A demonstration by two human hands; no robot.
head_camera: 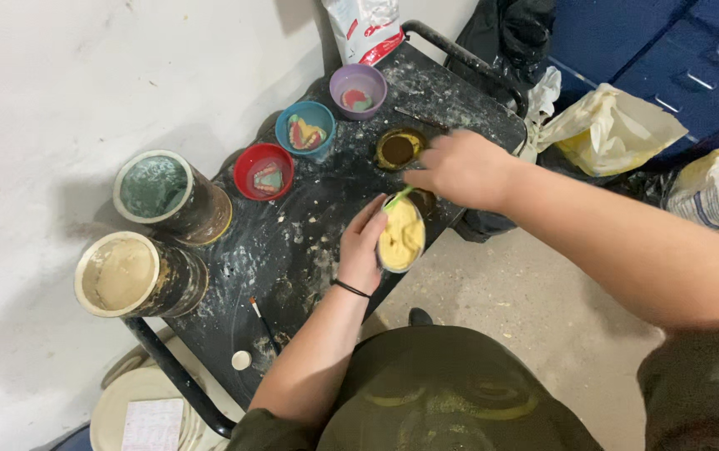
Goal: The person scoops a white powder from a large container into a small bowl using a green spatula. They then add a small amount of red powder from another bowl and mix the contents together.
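Bowl [401,236] brims with thick, pale yellow paste.

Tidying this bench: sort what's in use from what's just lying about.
In use: left hand steadying yellow-paste cup; right hand holding green stick.

Lying about: red bowl, blue bowl, purple bowl, two tins, brush.

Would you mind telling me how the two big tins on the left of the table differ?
The far tin holds greenish-grey stuff, while the near tin holds pale beige stuff. The far tin stands closer to the red bowl; the near tin sits by the table's edge. Both are round, open and grimy outside.
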